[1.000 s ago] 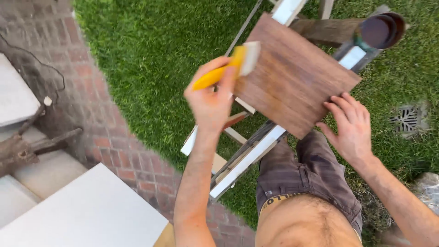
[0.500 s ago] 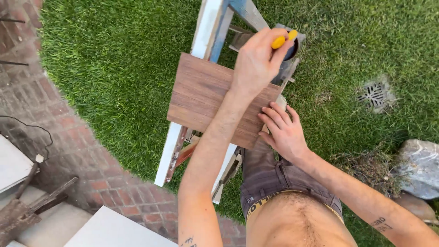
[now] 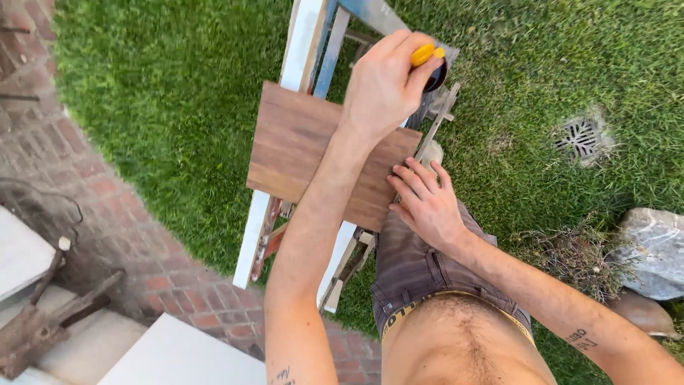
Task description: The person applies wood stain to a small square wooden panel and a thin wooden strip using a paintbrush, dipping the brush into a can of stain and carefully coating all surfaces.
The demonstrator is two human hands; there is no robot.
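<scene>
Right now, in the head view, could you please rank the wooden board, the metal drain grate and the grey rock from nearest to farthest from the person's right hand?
1. Wooden board: under the fingertips of the right hand, on its left side.
2. Metal drain grate: in the grass, up and to the right.
3. Grey rock: at the right edge of the view, farthest.

Single head view, looking steeply down, close over wooden board (image 3: 313,153), grass (image 3: 164,107) below.
</scene>
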